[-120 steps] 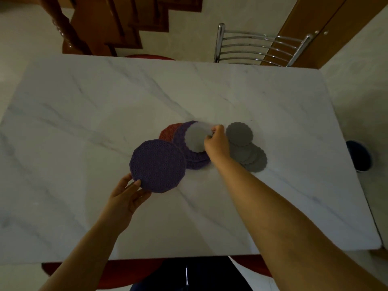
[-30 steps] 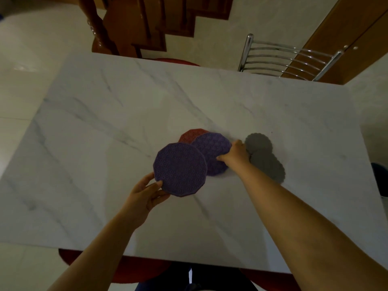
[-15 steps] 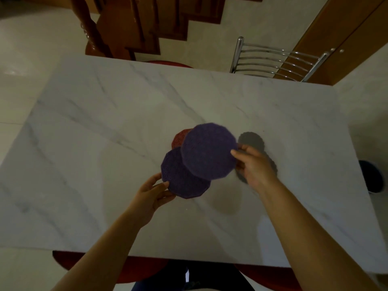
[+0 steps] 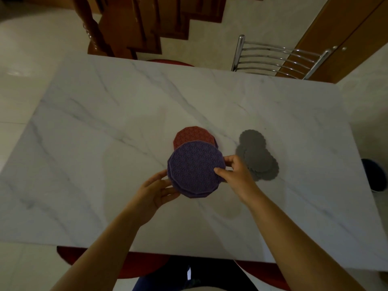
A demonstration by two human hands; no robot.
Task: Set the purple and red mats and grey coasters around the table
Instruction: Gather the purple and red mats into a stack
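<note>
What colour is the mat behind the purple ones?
Red mat, best seen in the head view.

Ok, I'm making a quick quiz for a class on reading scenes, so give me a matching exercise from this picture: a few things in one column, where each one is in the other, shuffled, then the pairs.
Things:
1. purple mats
2. red mat
3. grey coasters
4. metal chair

Places:
A. at the far edge of the table
B. lying in an overlapping pile to the right of the hands
C. held stacked between the left hand and the right hand
D. flat on the marble, partly hidden behind the held stack

Pairs: 1-C, 2-D, 3-B, 4-A
</note>
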